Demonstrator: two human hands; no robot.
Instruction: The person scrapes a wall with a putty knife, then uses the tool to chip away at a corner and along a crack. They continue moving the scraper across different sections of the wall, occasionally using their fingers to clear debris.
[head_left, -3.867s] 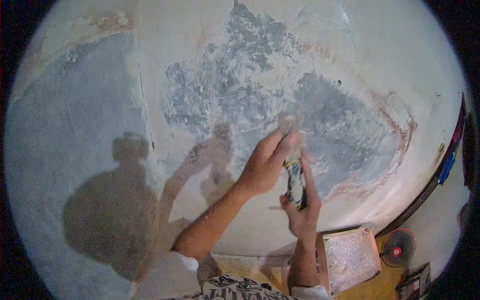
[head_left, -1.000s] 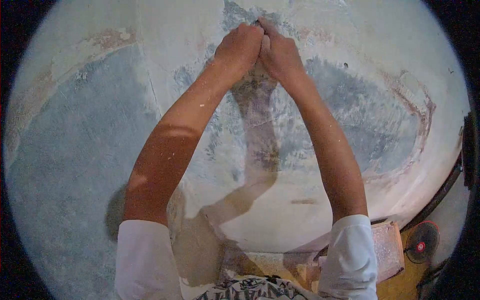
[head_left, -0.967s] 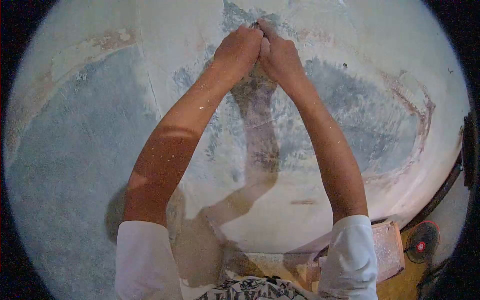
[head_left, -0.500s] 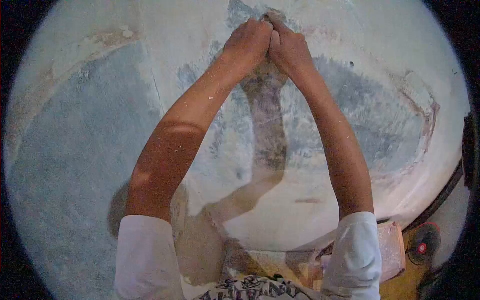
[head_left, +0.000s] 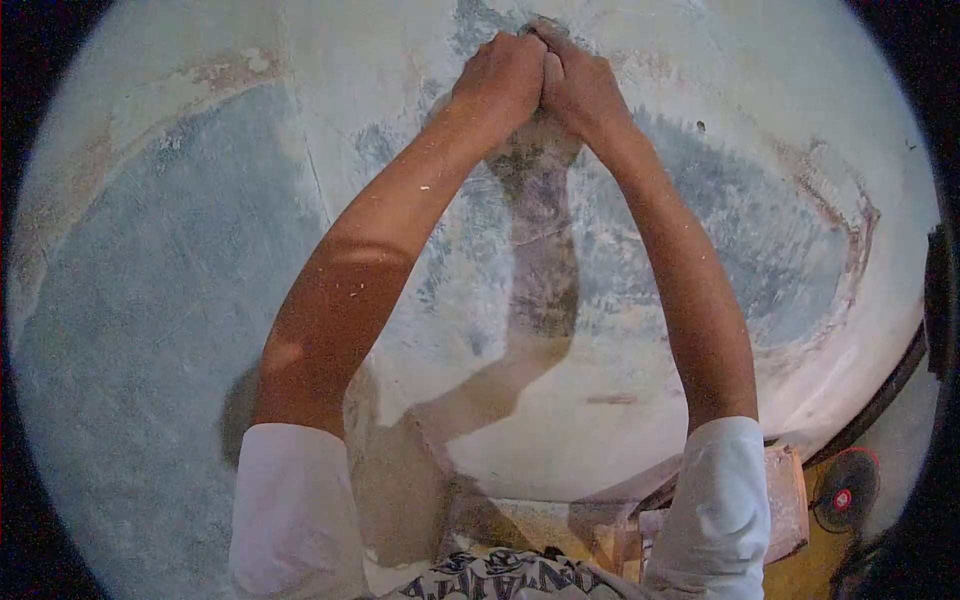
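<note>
My left hand [head_left: 503, 76] and my right hand [head_left: 583, 88] are held together at the top of the view, side by side and touching, against the wall [head_left: 200, 230]. Both are closed, with fingers curled inward. Whatever they grip is hidden behind the fingers. Grey-blue patches and whitish coating with rough, worn edges cover the wall. A dark grey patch [head_left: 480, 25] lies just beyond the knuckles. Small pale flecks stick to my left forearm.
Shadows of my arms fall on the wall between them. At the lower right are a pinkish box-like object [head_left: 787, 500] and a round dark fan-like thing with a red centre [head_left: 843, 498]. A dark strip [head_left: 880, 385] runs along the wall's right edge.
Both arms have shifted very slightly to the right, with the hands still pressed together at nearly the same spot on the wall.
</note>
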